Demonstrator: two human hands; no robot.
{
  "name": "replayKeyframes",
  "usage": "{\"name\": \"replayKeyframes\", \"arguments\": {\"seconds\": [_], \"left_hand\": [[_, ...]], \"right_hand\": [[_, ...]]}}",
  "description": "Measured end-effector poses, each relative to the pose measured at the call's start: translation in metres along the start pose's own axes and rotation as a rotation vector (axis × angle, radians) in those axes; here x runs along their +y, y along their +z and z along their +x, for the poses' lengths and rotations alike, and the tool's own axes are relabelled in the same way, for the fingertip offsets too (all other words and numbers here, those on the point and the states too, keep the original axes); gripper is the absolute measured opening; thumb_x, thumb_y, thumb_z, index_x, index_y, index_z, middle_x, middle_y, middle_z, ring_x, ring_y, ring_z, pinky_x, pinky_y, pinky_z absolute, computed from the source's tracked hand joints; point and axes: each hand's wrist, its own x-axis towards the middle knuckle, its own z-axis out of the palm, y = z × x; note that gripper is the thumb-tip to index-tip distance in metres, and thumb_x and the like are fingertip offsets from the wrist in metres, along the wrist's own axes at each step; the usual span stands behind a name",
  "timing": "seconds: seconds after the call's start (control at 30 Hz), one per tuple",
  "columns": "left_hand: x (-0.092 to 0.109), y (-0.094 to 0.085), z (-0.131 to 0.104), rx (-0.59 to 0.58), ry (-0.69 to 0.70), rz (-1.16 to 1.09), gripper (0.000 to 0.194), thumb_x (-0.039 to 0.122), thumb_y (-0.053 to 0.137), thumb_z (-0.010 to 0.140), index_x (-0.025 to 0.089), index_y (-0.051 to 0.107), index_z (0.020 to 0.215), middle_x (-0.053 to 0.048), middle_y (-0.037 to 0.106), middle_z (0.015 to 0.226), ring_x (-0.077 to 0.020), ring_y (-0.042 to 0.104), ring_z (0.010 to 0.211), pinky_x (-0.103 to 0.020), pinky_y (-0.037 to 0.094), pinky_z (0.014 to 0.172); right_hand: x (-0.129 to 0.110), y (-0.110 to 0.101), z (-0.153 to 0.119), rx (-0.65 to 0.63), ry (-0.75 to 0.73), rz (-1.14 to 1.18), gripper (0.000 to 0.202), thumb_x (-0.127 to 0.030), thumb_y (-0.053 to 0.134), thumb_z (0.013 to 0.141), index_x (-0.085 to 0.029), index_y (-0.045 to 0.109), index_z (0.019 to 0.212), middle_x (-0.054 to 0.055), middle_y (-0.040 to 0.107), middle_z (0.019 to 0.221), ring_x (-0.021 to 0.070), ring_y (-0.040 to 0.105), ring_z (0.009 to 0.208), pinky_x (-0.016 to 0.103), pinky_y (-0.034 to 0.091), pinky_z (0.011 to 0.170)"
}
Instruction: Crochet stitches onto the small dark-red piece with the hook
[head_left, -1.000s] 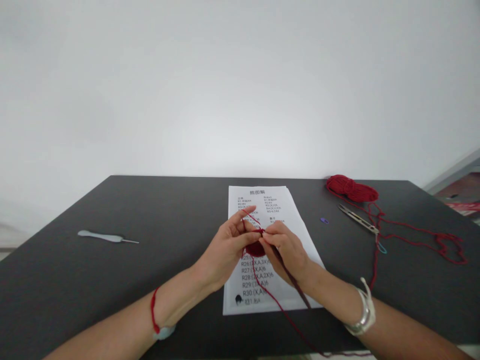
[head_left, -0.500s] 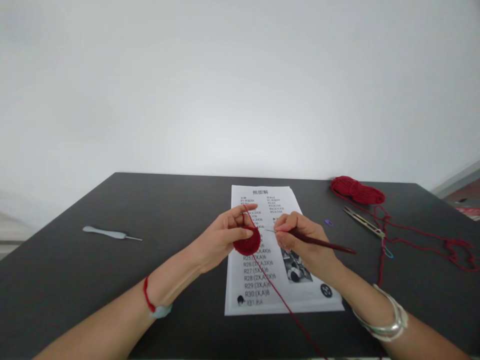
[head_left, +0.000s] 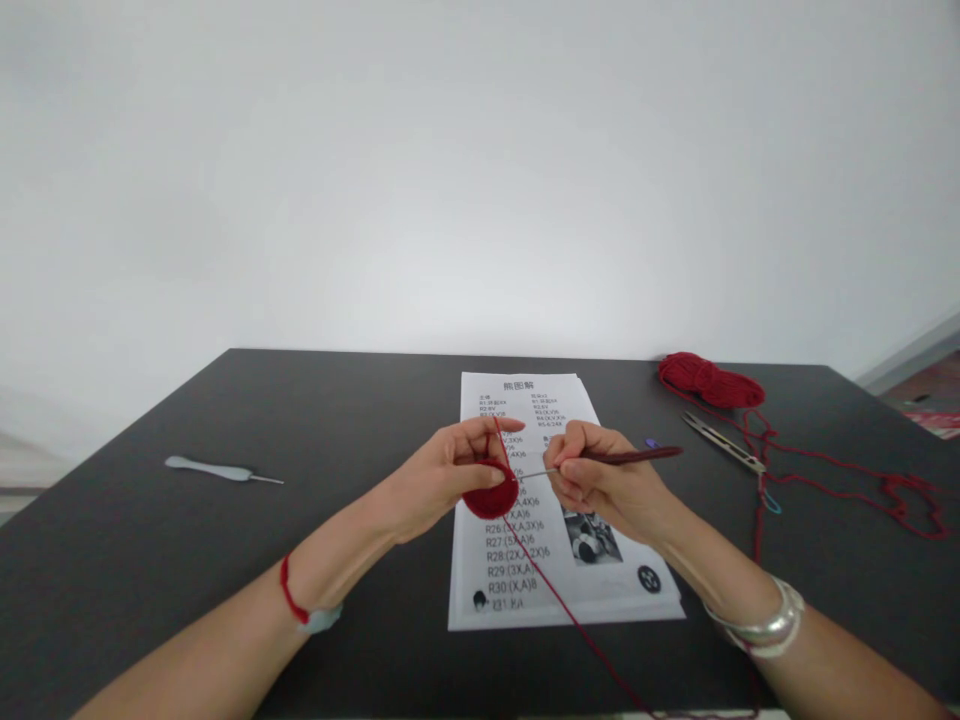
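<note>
A round piece of red crochet [head_left: 489, 497] is pinched between the thumb and fingers of my left hand [head_left: 442, 470]. Red yarn [head_left: 551, 585] passes over the raised index finger of that hand, and a strand trails from the piece down to the table's front edge. My right hand [head_left: 600, 475] grips a crochet hook [head_left: 634, 456] with a dark red-brown handle. Its thin metal shaft points left, and the tip meets the right edge of the crochet piece; whether it sits inside a stitch I cannot tell. Both hands are above a printed pattern sheet [head_left: 517, 610].
On the dark table [head_left: 360, 640], a grey-handled hook [head_left: 217, 469] lies at the left. To the right are a red yarn skein [head_left: 709, 381], thread snips [head_left: 724, 443], a purple stitch marker [head_left: 652, 443], a light blue loop [head_left: 771, 503] and loose red yarn [head_left: 832, 486].
The hook's tip has moved left and down to the edge of the crochet piece, and its handle is now closer to level. My left hand has shifted only slightly.
</note>
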Motion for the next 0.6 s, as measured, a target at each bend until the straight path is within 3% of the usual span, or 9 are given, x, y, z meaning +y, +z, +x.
{"name": "replayKeyframes", "arguments": {"seconds": [0.1,0.27,0.6], "left_hand": [[-0.007,0.014,-0.002,0.162,0.163,0.077,0.041,0.009,0.065,0.070,0.017,0.056,0.109,0.004,0.057,0.070,-0.0108,0.055,0.066,-0.026,0.042,0.065],[-0.016,0.021,-0.001,0.196,0.145,0.026,0.038,0.010,0.064,0.072,0.017,0.054,0.108,0.005,0.056,0.069,-0.0109,0.055,0.065,-0.026,0.042,0.065],[-0.016,0.016,-0.001,0.236,0.115,-0.049,0.042,0.007,0.065,0.069,0.017,0.055,0.109,0.004,0.059,0.069,-0.0099,0.053,0.064,-0.024,0.040,0.062]], "right_hand": [[0.010,0.007,0.002,0.077,0.034,0.138,0.017,-0.021,0.072,0.075,-0.018,0.057,0.068,-0.004,0.056,0.057,0.0073,0.045,0.046,0.018,0.037,0.039],[0.021,0.015,0.003,0.215,-0.025,0.171,0.018,-0.022,0.069,0.078,-0.017,0.057,0.066,-0.003,0.057,0.059,0.0084,0.051,0.052,0.022,0.052,0.054],[0.013,-0.002,0.001,0.116,-0.145,-0.141,0.015,-0.020,0.069,0.078,-0.019,0.057,0.069,-0.005,0.055,0.060,0.0085,0.054,0.051,0.023,0.048,0.052]]}}
